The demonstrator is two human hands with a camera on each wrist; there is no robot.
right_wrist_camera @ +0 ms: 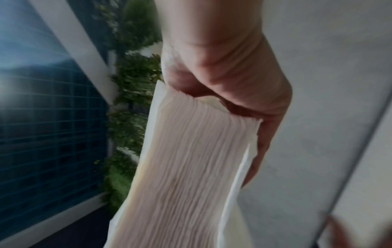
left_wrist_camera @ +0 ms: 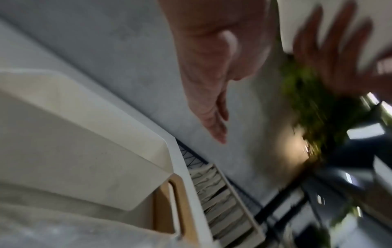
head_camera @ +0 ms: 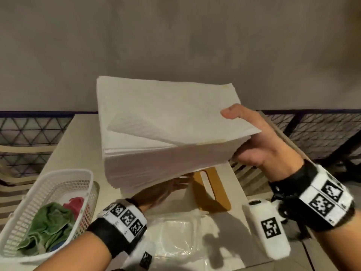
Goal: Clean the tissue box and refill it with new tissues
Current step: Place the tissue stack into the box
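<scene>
A thick stack of white tissues (head_camera: 166,122) is raised above the table, tilted down toward the left. My right hand (head_camera: 254,141) grips its right end, thumb on top and fingers underneath; the right wrist view shows the stack's layered edge (right_wrist_camera: 186,167) in that hand (right_wrist_camera: 233,83). Under the stack's near corner, my left hand (head_camera: 162,190) is flat with straight fingers (left_wrist_camera: 212,117); whether it touches the stack I cannot tell. Below the stack, the tissue box with a tan wooden slotted lid (head_camera: 213,190) (left_wrist_camera: 165,206) stands on the table, partly hidden.
A white mesh basket (head_camera: 58,178) at front left holds a green cloth (head_camera: 48,227) and a red cloth (head_camera: 75,204). A clear plastic wrapper (head_camera: 181,231) lies on the beige table (head_camera: 82,145) near me. A grey wall and lattice railing (head_camera: 322,133) stand behind.
</scene>
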